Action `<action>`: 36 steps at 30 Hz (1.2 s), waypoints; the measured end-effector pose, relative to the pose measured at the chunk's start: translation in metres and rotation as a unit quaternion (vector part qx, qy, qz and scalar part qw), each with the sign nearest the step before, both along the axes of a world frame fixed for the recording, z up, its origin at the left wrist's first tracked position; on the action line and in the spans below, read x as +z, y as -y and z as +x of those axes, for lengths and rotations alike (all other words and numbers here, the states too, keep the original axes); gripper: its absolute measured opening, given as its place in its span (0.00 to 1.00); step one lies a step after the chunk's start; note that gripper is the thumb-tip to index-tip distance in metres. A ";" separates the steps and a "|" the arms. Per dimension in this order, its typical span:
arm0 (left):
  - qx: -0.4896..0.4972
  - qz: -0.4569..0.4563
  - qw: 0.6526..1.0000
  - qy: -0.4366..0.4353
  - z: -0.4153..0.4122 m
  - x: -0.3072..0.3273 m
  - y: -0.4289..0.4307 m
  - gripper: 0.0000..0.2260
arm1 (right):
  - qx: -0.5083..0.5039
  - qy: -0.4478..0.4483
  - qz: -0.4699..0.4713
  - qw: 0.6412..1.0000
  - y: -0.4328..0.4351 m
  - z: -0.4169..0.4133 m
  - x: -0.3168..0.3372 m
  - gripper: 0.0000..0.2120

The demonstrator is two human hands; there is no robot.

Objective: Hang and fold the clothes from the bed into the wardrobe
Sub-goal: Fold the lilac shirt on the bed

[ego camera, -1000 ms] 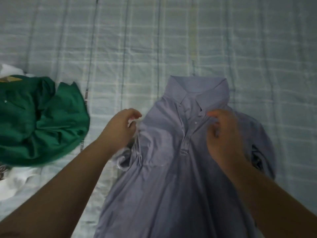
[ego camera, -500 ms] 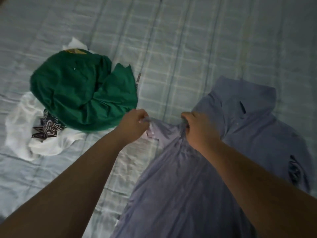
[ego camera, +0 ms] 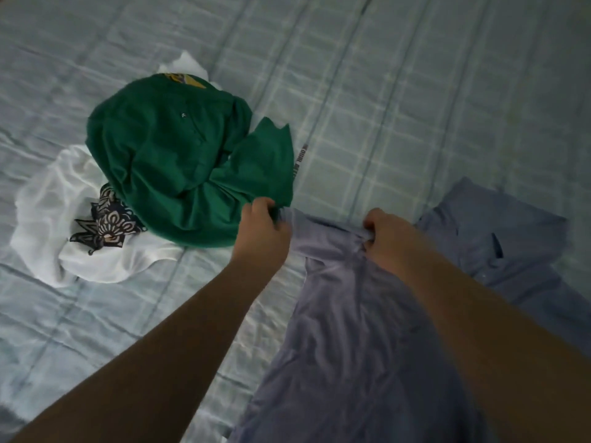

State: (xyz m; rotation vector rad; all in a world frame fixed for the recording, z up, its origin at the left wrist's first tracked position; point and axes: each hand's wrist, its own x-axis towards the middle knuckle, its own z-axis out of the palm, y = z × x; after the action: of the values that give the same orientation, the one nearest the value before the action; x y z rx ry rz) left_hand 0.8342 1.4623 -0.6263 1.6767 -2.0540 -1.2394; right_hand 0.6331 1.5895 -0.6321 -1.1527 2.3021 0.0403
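Now: sleeve fold on the shirt, judging by the grip.
shirt position: flat on the bed, right of centre; collar at far right, body runs off the bottom of the view.
long axis: collar end to tail end, slanting from far right down toward the person.
sleeve: pulled out sideways to the left, roughly across that axis, stretched between the hands.
left hand: fingers curled, pinching the sleeve's outer end.
right hand: fingers curled, bunching cloth about where the sleeve meets the body.
nearer hand: both are on it; left has the free end, right acts as anchor.
key relation: shirt body lies to the right of the left hand, so the free end likely has to travel rightward, past the right hand, onto the body.
green garment: crumpled, just beyond the left hand; touching or only overlapping in view, can't tell.
white garment: partly under the green one, far left.
risk: free end could drag the green edge along if caught.
progress: early; wardrobe not in view, two more pieces waiting.
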 end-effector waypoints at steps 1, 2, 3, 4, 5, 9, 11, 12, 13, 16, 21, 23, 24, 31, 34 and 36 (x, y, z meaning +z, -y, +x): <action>0.034 -0.012 0.999 0.005 0.003 0.000 -0.008 0.10 | 0.007 0.001 0.032 0.999 0.002 -0.002 0.001 0.06; 0.067 0.009 0.998 0.017 0.004 -0.001 -0.015 0.10 | 0.024 -0.006 0.059 0.998 0.004 -0.003 0.003 0.05; 0.073 0.051 0.995 0.042 0.006 -0.003 -0.020 0.15 | 0.044 -0.014 0.071 0.996 0.007 -0.005 0.005 0.04; 0.036 0.095 0.992 0.072 0.006 -0.005 -0.025 0.19 | 0.067 -0.019 0.063 0.996 0.010 -0.007 0.008 0.05; -0.016 0.133 0.988 0.083 0.006 -0.008 -0.030 0.21 | 0.092 -0.027 0.037 0.995 0.013 -0.009 0.010 0.07; -0.007 0.108 0.994 -0.024 -0.012 -0.013 -0.022 0.12 | 0.079 0.019 -0.070 0.994 0.025 -0.021 0.019 0.06; 0.052 0.105 0.988 -0.103 -0.025 -0.012 -0.007 0.13 | 0.012 0.110 -0.105 0.988 0.031 -0.030 0.019 0.09; 0.075 0.139 0.975 -0.155 -0.031 -0.011 -0.001 0.13 | -0.007 0.121 -0.118 0.986 0.034 -0.035 0.019 0.10; 0.095 0.181 0.958 -0.203 -0.035 -0.009 0.004 0.13 | -0.022 0.115 -0.134 0.984 0.037 -0.038 0.019 0.11; 0.158 0.230 0.909 -0.308 -0.034 -0.008 0.014 0.12 | -0.085 0.038 -0.238 0.967 0.046 -0.042 0.015 0.08; 0.122 0.175 0.929 -0.301 -0.016 -0.016 0.019 0.15 | -0.015 -0.205 -0.224 0.953 0.047 -0.026 -0.012 0.10; 0.108 0.125 0.971 -0.173 -0.013 -0.019 0.015 0.14 | 0.027 -0.216 -0.159 0.963 0.040 -0.019 -0.027 0.11; 0.101 0.122 0.979 -0.126 -0.012 -0.018 0.014 0.13 | 0.028 -0.211 -0.148 0.966 0.038 -0.018 -0.031 0.11; 0.015 0.223 0.975 -0.005 -0.036 0.007 0.049 0.15 | -0.076 -0.166 -0.335 0.924 0.012 0.016 -0.008 0.19; 0.005 0.304 0.953 0.002 -0.046 0.004 0.057 0.14 | -0.067 -0.154 -0.256 0.952 -0.010 0.047 -0.007 0.27; -0.044 0.291 0.956 0.016 -0.052 0.004 0.058 0.11 | -0.055 -0.157 -0.169 0.971 -0.018 0.060 -0.016 0.31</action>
State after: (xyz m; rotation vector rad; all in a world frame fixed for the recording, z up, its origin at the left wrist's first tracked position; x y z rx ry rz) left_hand 0.7823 1.4045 -0.6227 1.8447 -1.9072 -2.0090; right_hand 0.6928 1.6072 -0.6481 -1.2528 2.7293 -0.2363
